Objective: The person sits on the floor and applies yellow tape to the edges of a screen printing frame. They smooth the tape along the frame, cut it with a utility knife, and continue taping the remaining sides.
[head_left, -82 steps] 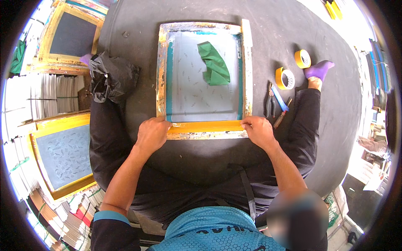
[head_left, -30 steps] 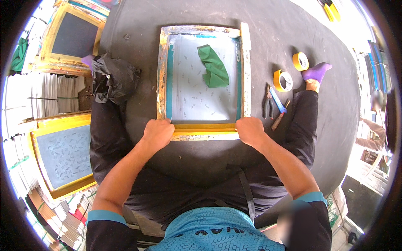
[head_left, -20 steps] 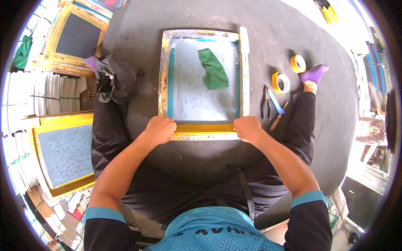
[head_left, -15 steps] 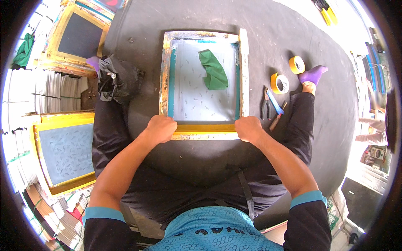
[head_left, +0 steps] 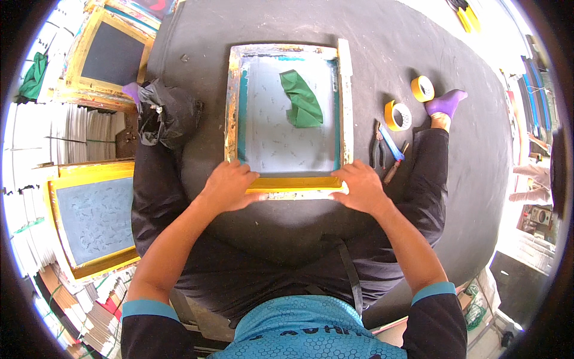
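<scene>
A worn wooden screen-printing frame (head_left: pixel 232 107) lies before me on the black surface. Its mesh is pale blue-grey with small dark marks, and yellow tape (head_left: pixel 293 183) runs along the near edge. On the upper right of the mesh rests a crumpled green cloth (head_left: pixel 302 102). My left hand (head_left: pixel 227 186) grips the near left corner, fingers over the top and thumb along the near side. At the near right corner my right hand (head_left: pixel 363 188) holds the frame the same way, its thumb against the front edge.
Right of the frame lie two yellow tape rolls (head_left: pixel 397 115) (head_left: pixel 422 88), pliers (head_left: pixel 375 146), a blue-handled tool (head_left: pixel 391 143) and a screwdriver (head_left: pixel 391 173). A black plastic bag (head_left: pixel 170 113) sits by my left leg. More framed screens (head_left: pixel 95 215) and stacked sheets (head_left: pixel 84 133) stand at the left.
Both hands have shifted from tight fists on the near corners to fingers laid over the top with thumbs in front. The frame has slid very slightly left.
</scene>
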Demonstrator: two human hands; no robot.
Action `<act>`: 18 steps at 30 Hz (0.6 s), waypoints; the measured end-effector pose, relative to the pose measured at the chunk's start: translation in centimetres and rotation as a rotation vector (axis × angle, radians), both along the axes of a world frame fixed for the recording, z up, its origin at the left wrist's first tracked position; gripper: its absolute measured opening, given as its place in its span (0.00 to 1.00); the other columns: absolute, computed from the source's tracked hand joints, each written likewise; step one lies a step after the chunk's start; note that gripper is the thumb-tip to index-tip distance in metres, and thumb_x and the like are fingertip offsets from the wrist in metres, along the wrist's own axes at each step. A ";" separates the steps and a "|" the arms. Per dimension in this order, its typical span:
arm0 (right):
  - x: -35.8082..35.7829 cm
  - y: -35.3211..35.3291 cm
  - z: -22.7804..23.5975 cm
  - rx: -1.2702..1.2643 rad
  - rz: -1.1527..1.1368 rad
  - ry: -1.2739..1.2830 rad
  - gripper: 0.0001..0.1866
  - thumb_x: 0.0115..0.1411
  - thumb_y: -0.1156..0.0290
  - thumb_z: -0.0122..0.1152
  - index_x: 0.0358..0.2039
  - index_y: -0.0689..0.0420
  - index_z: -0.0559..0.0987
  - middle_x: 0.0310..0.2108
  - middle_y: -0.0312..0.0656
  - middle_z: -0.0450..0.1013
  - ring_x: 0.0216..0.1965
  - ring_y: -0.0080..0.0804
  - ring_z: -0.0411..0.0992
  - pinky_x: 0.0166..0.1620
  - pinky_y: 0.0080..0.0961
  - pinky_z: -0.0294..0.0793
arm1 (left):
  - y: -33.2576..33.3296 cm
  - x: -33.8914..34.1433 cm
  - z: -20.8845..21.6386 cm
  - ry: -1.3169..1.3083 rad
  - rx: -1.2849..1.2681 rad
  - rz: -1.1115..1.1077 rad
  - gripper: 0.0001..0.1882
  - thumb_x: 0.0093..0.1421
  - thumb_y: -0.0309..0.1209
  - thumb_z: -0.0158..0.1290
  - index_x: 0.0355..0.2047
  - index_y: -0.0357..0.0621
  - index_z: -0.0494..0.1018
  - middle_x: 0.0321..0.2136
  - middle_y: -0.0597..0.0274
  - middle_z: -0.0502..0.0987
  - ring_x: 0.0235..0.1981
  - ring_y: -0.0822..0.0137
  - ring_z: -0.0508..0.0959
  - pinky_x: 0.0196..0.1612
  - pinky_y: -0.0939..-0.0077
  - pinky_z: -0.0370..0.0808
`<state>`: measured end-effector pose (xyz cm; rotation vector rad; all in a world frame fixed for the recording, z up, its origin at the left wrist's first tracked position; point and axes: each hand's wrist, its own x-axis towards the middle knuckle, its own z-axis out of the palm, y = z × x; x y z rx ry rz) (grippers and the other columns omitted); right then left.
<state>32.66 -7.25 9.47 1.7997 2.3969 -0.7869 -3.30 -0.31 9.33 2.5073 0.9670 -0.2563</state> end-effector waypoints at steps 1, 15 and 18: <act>-0.4 -0.5 -0.6 0.072 0.083 -0.011 0.20 0.55 0.57 0.72 0.45 0.53 0.84 0.48 0.40 0.80 0.58 0.44 0.73 0.65 0.48 0.68 | -0.7 -0.3 -0.6 -0.027 0.012 -0.037 0.23 0.56 0.46 0.66 0.44 0.41 0.81 0.39 0.54 0.81 0.45 0.51 0.82 0.49 0.55 0.77; -0.7 -1.7 -6.3 0.191 0.235 -0.347 0.21 0.55 0.58 0.71 0.48 0.51 0.82 0.47 0.37 0.79 0.64 0.35 0.66 0.73 0.56 0.50 | -2.0 -1.8 -5.5 -0.010 0.165 -0.071 0.14 0.58 0.40 0.64 0.34 0.43 0.78 0.30 0.57 0.83 0.37 0.57 0.84 0.53 0.63 0.74; -0.8 -2.1 -6.5 0.278 0.217 -0.271 0.15 0.56 0.62 0.66 0.42 0.53 0.83 0.44 0.38 0.79 0.61 0.36 0.68 0.73 0.58 0.53 | -2.2 -1.9 -5.6 -0.004 0.224 -0.080 0.15 0.58 0.42 0.65 0.34 0.43 0.79 0.30 0.58 0.83 0.38 0.58 0.84 0.56 0.63 0.73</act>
